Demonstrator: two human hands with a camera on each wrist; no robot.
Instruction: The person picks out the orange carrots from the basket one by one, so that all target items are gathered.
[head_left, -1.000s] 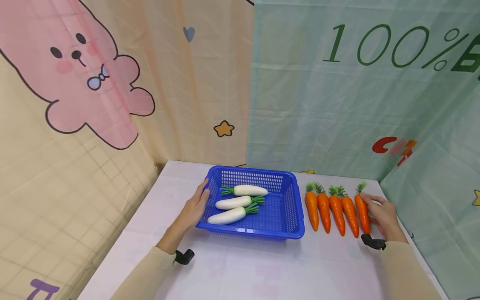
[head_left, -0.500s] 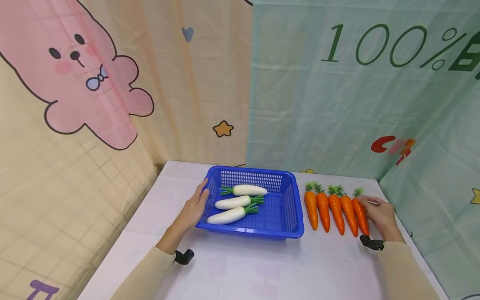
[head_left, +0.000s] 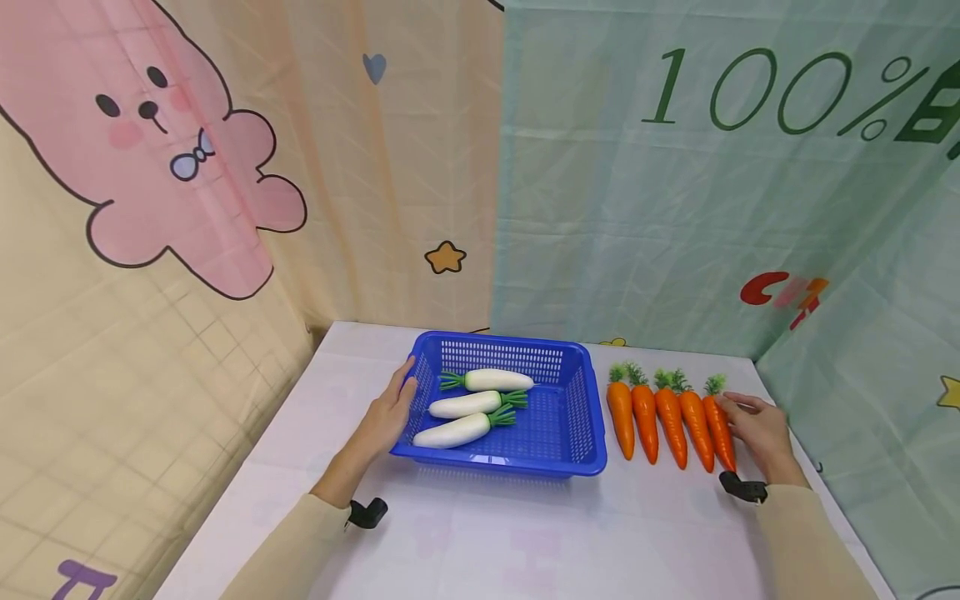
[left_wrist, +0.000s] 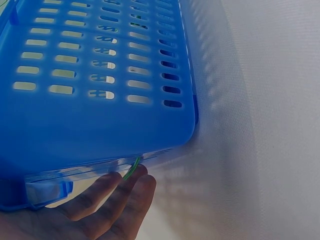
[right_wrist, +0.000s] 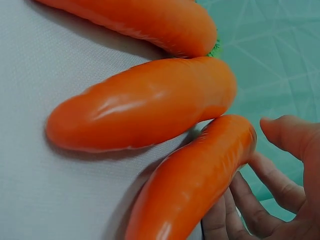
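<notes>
In the head view a blue plastic basket (head_left: 498, 462) holds three white radishes (head_left: 454, 432) with green stalks. My left hand (head_left: 386, 417) rests against its left end; in the left wrist view the fingers (left_wrist: 120, 205) lie fairly straight along the outside wall, the thumb out of sight there. To the right, several orange carrots (head_left: 671, 427) with leafy green tops lie side by side. At the rightmost carrot (right_wrist: 192, 180) is my right hand (head_left: 759, 429), its fingers touching the far side. In the right wrist view its thumb (right_wrist: 287, 132) stands slightly apart from that carrot.
The white table (head_left: 517, 542) carries the basket and carrots. Patterned curtains (head_left: 637, 217) hang close behind the table and along both sides. A small black device (head_left: 367, 512) sits at the left wrist and another device (head_left: 742, 486) at the right wrist.
The rightmost carrot has shifted slightly left, closer to its neighbour, and my right hand moved left with it. The right thumb and fingers now look looser. My left hand stays at the basket.
</notes>
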